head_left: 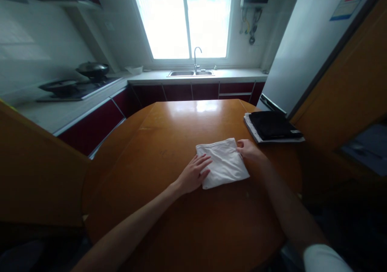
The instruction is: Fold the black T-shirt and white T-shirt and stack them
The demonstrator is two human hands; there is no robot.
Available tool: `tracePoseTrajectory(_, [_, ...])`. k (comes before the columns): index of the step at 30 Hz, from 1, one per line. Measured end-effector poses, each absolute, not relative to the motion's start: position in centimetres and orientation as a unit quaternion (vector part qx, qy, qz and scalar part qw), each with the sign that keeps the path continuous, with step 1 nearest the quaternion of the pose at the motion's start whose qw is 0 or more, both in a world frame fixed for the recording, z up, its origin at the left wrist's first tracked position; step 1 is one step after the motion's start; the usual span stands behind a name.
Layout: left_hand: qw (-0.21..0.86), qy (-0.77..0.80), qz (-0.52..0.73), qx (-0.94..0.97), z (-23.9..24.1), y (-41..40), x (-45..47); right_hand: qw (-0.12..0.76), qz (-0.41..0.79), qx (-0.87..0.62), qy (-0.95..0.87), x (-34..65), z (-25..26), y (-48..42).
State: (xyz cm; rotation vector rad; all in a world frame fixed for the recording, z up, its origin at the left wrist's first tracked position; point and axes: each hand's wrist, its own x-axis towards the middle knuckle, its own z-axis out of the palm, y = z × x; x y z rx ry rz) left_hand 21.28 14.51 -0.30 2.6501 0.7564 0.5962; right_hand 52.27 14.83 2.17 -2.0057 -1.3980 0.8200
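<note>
A white cloth (225, 165), folded into a rough square with light wrinkles, lies flat on the wooden table. My left hand (193, 174) rests on its left side, fingers stretched out over the fabric and holding nothing. At the upper right edge, my right hand (247, 148) has its thumb and fingers bent together on the cloth's border. The undersides of the right fingers are partly hidden.
To the right, a black folded garment (273, 124) lies on top of white folded fabric (256, 135). The round-ended wooden table (142, 155) fills the middle. Beyond are a sink (181, 73), a stove with pans (90, 70) and a fridge (302, 42).
</note>
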Motion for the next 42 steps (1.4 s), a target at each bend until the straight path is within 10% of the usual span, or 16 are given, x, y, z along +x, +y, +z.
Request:
tracePoseTrajectory(6, [0.099,0.360,0.225,0.900,-0.7,18.7,25.7,0.272,-0.003,-0.697,-0.664,48.5,0.6,15.9])
tracePoseTrajectory(13, [0.081,0.406,0.105,0.904,-2.7,19.8,26.8,0.113,0.092,-0.701,-0.698,47.3,-2.0,16.5])
tracePoseTrajectory(42, [0.165,0.361,0.198,0.896,-1.1,8.8,22.3,0.131,0.091,-0.699,-0.697,48.2,-3.2,17.0])
